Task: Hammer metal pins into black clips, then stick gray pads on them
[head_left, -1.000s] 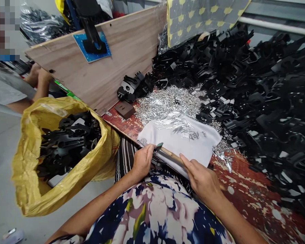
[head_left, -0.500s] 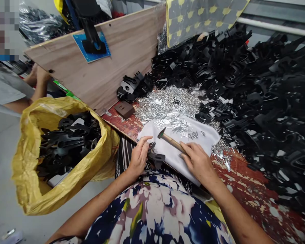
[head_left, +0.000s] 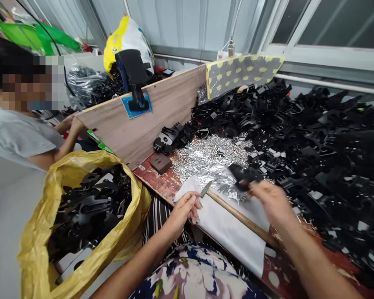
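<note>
Pinching a black part [head_left: 240, 176] right of frame centre with my right hand [head_left: 271, 203], I should lift it clear of the pins [head_left: 210, 154]. Whether my left hand [head_left: 184, 209], beside the hammer [head_left: 237, 214], grips anything, I cannot tell.

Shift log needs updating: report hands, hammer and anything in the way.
Left hand by the head of the hammer, grip unclear. Right hand holding black part, blurred. Hammer lying across white cloth. Loose pins alongside.

dull metal on the hammer head [head_left: 206, 189], smooth wood on its handle [head_left: 237, 214], shiny metal pins [head_left: 205, 154], plastic parts [head_left: 327, 145] looking matt on my feed, satiny cloth [head_left: 216, 222], rough flaking surface [head_left: 163, 182], crinkled plastic sack [head_left: 34, 236]
</note>
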